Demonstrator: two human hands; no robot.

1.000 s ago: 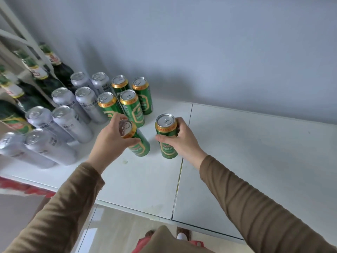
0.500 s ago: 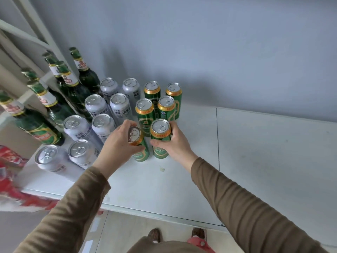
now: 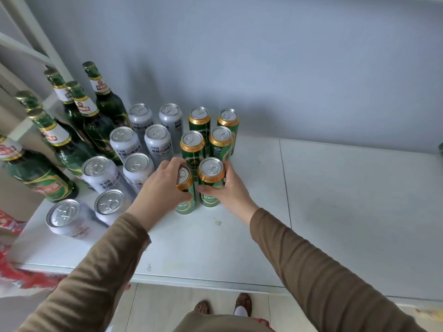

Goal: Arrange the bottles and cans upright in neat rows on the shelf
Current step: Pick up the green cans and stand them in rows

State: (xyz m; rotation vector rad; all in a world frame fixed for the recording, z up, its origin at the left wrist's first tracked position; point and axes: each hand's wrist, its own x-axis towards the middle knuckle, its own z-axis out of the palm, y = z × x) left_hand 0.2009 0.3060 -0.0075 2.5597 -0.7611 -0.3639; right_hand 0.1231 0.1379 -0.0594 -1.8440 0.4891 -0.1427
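My left hand [image 3: 160,188] grips 1 green can [image 3: 185,196]. My right hand [image 3: 227,188] grips another can [image 3: 211,185], both standing on the shelf [image 3: 335,212].

- Left sleeve [image 3: 96,271]: long, olive-brown knit fabric, entering from the lower left of the frame; cuff ends at the wrist with soft folds.
- Right sleeve [image 3: 318,271]: same olive-brown fabric, entering from the lower right; creased along the forearm, cuff at the wrist.
- Left hand [image 3: 160,190] and right hand [image 3: 227,188]: bare, no gloves; no rings or watch visible.
- Garment front [image 3: 215,323]: same brown tone, bottom centre of the frame.
- Footwear [image 3: 243,304]: two dark, brown-patterned shoes, bottom centre; a white sock shows at the right one.
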